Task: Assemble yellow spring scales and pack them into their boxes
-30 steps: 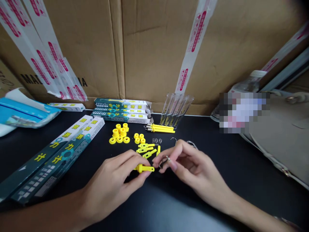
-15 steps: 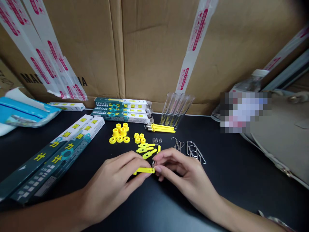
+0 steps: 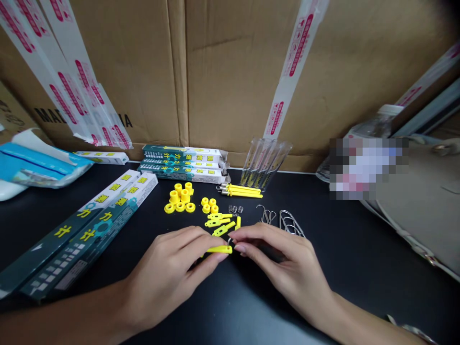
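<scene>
My left hand is closed on a yellow plastic rod, whose flat end with a hole pokes out past the fingertips. At that end my right hand pinches a small curved metal hook; whether it passes fully through the hole I cannot tell. Just beyond the fingertips lie several yellow plastic rods, with small springs behind them. Bent wire hooks and larger wire loops lie beyond my right hand, partly hidden by it.
Yellow caps and small yellow rings sit left of the springs. Assembled yellow rods lie before upright clear tubes. Printed boxes line the back and left. A bottle and bag stand right.
The scene has shifted slightly right as my head moved. The fingers of my right hand have curled in closer around the hook. The yellow rod stays in my left hand, a little higher.
</scene>
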{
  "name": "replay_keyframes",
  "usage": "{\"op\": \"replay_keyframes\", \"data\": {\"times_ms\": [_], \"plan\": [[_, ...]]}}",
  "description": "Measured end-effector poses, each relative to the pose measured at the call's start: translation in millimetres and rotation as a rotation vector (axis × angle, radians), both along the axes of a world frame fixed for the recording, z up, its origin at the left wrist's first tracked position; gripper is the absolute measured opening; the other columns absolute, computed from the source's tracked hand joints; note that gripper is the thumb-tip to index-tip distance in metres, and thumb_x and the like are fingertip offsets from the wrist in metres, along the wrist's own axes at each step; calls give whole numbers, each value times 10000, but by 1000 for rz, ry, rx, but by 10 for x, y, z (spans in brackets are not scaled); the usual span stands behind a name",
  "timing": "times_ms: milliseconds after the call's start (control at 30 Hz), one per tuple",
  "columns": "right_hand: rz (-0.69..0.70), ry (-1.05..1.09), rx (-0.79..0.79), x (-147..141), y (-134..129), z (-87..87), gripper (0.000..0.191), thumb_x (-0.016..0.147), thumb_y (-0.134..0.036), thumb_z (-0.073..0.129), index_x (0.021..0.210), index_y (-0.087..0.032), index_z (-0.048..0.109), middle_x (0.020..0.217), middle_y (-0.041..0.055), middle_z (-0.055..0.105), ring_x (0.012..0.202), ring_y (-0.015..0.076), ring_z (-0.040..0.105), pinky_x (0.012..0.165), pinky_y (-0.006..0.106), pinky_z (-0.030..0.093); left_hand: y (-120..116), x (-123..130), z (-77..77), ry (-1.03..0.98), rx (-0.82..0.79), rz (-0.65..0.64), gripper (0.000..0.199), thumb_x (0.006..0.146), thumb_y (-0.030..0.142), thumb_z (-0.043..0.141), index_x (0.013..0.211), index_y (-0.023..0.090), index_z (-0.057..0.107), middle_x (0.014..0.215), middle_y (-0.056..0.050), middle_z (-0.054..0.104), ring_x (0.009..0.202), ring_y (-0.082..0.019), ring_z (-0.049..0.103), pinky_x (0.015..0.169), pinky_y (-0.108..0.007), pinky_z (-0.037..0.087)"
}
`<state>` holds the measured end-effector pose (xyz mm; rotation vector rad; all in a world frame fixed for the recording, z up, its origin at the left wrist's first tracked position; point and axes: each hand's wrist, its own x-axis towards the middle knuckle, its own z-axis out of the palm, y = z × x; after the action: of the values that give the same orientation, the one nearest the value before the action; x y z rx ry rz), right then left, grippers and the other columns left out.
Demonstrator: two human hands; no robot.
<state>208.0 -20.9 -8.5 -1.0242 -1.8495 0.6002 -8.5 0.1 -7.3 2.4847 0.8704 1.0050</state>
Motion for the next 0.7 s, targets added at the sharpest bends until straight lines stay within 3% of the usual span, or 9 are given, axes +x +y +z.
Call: {"op": "replay_keyframes", "data": {"times_ms": [300, 500, 700], "plan": [[122, 6, -10, 47, -3, 5, 369, 978, -61, 506, 1096, -305, 756, 1021, 40, 703, 911, 164, 687, 794, 284, 565, -13, -5, 9, 28, 16, 25, 130, 979, 166, 587, 1062, 206, 680, 941, 14, 756, 822, -128, 713, 779, -220, 507], [34, 186, -171, 38, 9, -71, 288, 911, -169, 687, 1171, -293, 681, 1021, 34, 724, 911, 182, 708, 834, 306, 607, -6, -8, 26, 32, 21, -6, 163, 1000, 154, 547, 1071, 209, 683, 963, 28, 760, 855, -115, 718, 813, -201, 494], [70, 234, -223, 34, 2, -62, 361, 875, -144, 727, 1185, -315, 656, 944, -7, 705, 853, 138, 713, 809, 238, 622, 14, -19, 1, 123, 50, -15, 170, 1015, 170, 506, 1036, 212, 669, 899, 28, 758, 753, -160, 695, 739, -285, 486]]}}
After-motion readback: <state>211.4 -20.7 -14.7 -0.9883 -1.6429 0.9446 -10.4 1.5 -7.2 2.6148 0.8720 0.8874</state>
